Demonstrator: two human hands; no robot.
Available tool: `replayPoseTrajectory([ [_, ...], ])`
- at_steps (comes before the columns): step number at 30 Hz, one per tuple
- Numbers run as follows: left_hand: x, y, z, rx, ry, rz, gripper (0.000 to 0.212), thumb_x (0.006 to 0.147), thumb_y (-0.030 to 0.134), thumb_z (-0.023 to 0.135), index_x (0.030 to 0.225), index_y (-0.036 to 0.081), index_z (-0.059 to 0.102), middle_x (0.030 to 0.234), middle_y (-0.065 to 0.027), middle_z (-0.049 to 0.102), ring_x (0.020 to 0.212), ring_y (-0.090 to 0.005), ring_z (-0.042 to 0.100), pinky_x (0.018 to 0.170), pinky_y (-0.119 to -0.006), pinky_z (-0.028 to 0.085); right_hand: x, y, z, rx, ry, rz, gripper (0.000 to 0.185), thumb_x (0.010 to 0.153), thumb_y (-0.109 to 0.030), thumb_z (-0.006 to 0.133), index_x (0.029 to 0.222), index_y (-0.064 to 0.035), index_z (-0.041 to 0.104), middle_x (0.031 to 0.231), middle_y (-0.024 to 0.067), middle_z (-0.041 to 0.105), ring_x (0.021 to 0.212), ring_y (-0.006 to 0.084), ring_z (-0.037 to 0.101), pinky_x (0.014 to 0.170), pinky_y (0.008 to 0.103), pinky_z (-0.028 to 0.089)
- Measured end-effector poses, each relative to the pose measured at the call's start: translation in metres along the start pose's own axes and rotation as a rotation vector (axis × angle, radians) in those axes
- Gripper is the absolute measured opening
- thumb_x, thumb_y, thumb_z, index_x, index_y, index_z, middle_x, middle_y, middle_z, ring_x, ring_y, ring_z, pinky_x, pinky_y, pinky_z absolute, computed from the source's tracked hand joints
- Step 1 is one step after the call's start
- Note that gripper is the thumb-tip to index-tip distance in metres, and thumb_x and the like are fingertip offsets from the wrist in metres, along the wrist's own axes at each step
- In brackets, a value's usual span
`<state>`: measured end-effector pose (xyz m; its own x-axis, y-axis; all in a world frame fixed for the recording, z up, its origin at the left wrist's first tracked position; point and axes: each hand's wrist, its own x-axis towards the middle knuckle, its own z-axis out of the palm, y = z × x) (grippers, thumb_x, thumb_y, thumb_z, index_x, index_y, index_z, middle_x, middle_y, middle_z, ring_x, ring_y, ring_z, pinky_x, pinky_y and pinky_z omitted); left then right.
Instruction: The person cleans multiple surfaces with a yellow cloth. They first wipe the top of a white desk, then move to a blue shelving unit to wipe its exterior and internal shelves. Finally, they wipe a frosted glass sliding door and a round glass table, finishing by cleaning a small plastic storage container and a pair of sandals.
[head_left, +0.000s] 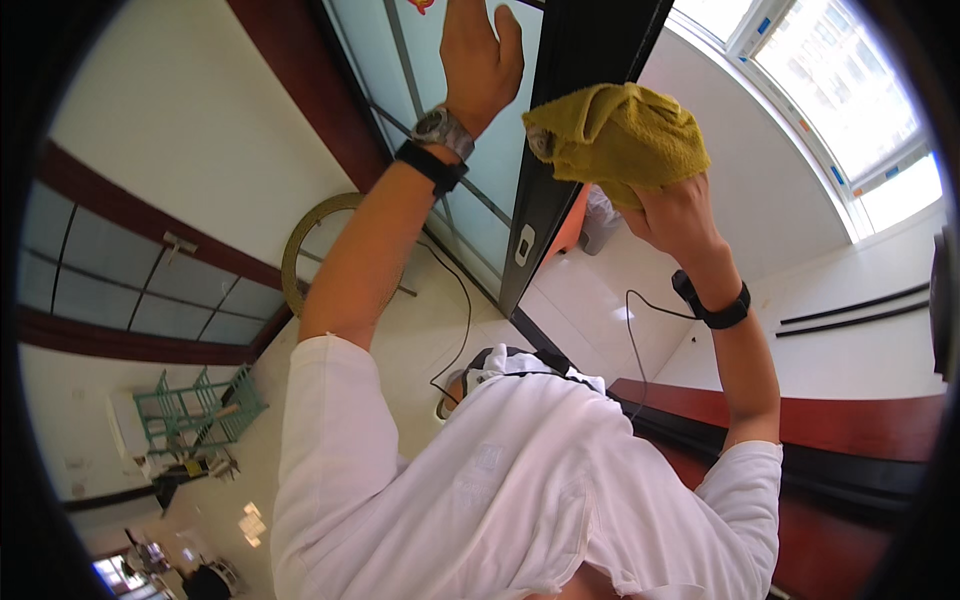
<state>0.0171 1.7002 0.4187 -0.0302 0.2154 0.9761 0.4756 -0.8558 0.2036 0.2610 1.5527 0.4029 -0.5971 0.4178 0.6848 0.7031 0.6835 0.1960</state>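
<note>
My right hand (679, 217) grips an olive-yellow terry cloth (630, 139), bunched over the fingers and raised beside the black frame (559, 112) of a sliding door. Part of a dark grey object shows at the cloth's left edge; what it is I cannot tell. My left hand (480, 67) is lifted in front of the door's frosted glass panel (480, 202), thumb apart and the other fingertips cut off by the top edge. Whether its palm touches the glass cannot be seen. A recessed latch (525, 245) sits low on the door frame.
A round hoop-like object (322, 210) leans at the wall behind my left arm. Black cables (466, 289) hang near my body. Left stand a red-brown framed glass door (142, 270) and a green metal rack (195, 409). A window (832, 75) and a grey bin (598, 225) are to the right.
</note>
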Motion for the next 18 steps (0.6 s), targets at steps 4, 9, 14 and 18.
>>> replayPoseTrajectory([
  [4, -0.074, 0.028, -0.022, 0.029, -0.02, -0.16, 0.045, 0.107, 0.01, 0.054, 0.15, 0.002, 0.054, 0.157, -0.0187, 0.055, 0.136, -0.039, 0.059, 0.112, -0.042, 0.048, -0.015, -0.001, 0.024, 0.115, 0.011, -0.016, 0.038, 0.086, -0.02, 0.081, 0.123, -0.0149, 0.074, 0.132, 0.0108, 0.068, 0.13, 0.037, 0.059, 0.117, 0.0544, 0.042],
  [9, -0.209, 0.095, -0.07, 0.011, -0.22, -0.752, 0.025, 0.107, 0.012, 0.056, 0.126, 0.002, 0.069, 0.117, -0.0162, 0.078, 0.108, -0.0339, 0.075, 0.091, -0.039, 0.058, -0.055, -0.024, 0.048, 0.307, -0.049, -0.042, 0.037, 0.091, -0.02, 0.073, 0.127, -0.0135, 0.072, 0.135, 0.0119, 0.064, 0.132, 0.0393, 0.056, 0.118, 0.0557, 0.038],
  [14, -0.334, 0.172, -0.138, -0.021, -0.405, -1.116, 0.021, 0.108, 0.015, 0.058, 0.117, 0.003, 0.073, 0.105, -0.0141, 0.081, 0.1, -0.0276, 0.078, 0.088, -0.036, 0.058, -0.128, -0.058, 0.096, 0.333, -0.25, 0.066, 0.045, 0.09, -0.019, 0.073, 0.133, -0.0089, 0.067, 0.134, 0.0162, 0.064, 0.134, 0.0405, 0.053, 0.119, 0.0542, 0.037],
  [18, -0.39, 0.214, -0.183, 0.008, -0.407, -1.352, 0.02, 0.108, 0.014, 0.057, 0.116, 0.003, 0.072, 0.106, -0.0142, 0.081, 0.099, -0.027, 0.078, 0.088, -0.036, 0.059, -0.165, -0.08, 0.114, 0.519, -0.534, 0.171, 0.046, 0.092, -0.016, 0.067, 0.137, -0.0077, 0.064, 0.138, 0.0198, 0.063, 0.136, 0.0401, 0.052, 0.118, 0.0505, 0.039],
])
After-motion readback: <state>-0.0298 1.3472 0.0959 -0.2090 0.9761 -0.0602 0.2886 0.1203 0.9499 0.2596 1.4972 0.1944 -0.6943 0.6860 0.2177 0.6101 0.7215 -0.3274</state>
